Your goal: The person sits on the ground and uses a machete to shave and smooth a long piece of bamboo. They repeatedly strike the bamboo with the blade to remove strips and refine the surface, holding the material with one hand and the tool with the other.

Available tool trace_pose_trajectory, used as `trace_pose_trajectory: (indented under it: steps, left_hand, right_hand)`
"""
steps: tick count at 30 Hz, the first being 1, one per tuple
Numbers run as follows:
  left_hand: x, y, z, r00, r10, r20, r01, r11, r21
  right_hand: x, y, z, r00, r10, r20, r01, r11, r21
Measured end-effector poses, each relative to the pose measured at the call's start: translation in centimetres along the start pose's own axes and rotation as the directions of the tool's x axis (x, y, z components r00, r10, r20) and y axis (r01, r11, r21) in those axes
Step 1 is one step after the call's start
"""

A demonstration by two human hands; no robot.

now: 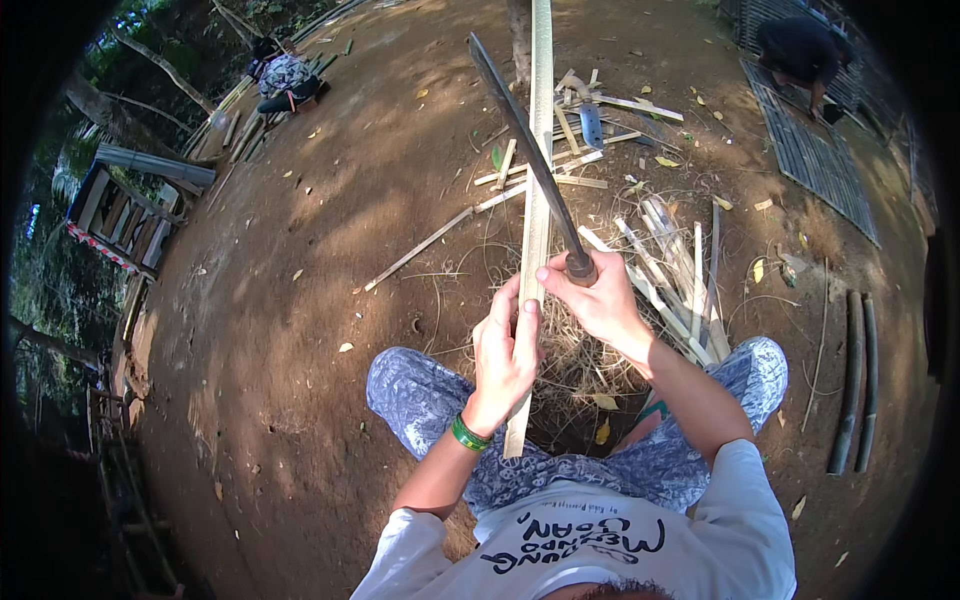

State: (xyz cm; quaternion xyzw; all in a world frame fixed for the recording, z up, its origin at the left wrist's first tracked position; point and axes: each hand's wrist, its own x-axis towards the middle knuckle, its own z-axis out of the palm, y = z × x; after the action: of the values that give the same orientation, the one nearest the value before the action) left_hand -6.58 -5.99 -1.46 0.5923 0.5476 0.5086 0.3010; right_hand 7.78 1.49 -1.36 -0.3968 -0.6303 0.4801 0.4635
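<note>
A long pale bamboo strip (537,225) runs from between my knees away in front of me. My left hand (503,355) is closed around its near part, thumb on top, with a green band on the wrist. In my right hand (607,308) is the dark wooden handle of a machete (528,135). Its long dark blade slants up and to the left, crossing over the strip in this view; whether they touch, I cannot tell. My right thumb and fingertips rest at the strip's right edge, close to my left fingers.
Split bamboo pieces (665,250) lie on the ground ahead right, beside thin shavings (590,375) between my legs. Farther off are scattered offcuts (500,180) and a blue-grey object (591,127). Two bamboo poles (850,385) lie right. Two people crouch at far left and far right, near a slatted panel (815,150).
</note>
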Motion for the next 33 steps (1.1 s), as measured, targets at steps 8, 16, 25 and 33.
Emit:
trace_pose_trajectory:
  steps: [8,16,25,33]
  left_hand:
    - [1.3,-1.9,1.4,0.974,0.157,-0.162,-0.139,0.983,0.117]
    - [4.9,-3.3,0.3,0.967,-0.031,-0.253,0.005,0.995,-0.103]
    - [5.1,-3.2,-1.9,0.948,-0.317,-0.02,0.242,0.762,-0.601]
    - [3.1,-1.9,-0.3,0.95,-0.251,0.184,0.303,0.609,-0.733]
  right_hand:
    - [-0.1,-1.4,-0.4,0.993,-0.006,-0.115,-0.011,0.99,-0.143]
    - [-3.2,-0.8,0.1,1.0,0.001,-0.004,-0.001,0.999,-0.038]
    - [-2.1,-1.5,-4.6,0.997,-0.013,-0.077,-0.036,0.802,-0.596]
    - [-2.4,1.7,-2.8,0.966,-0.191,0.177,0.258,0.791,-0.555]
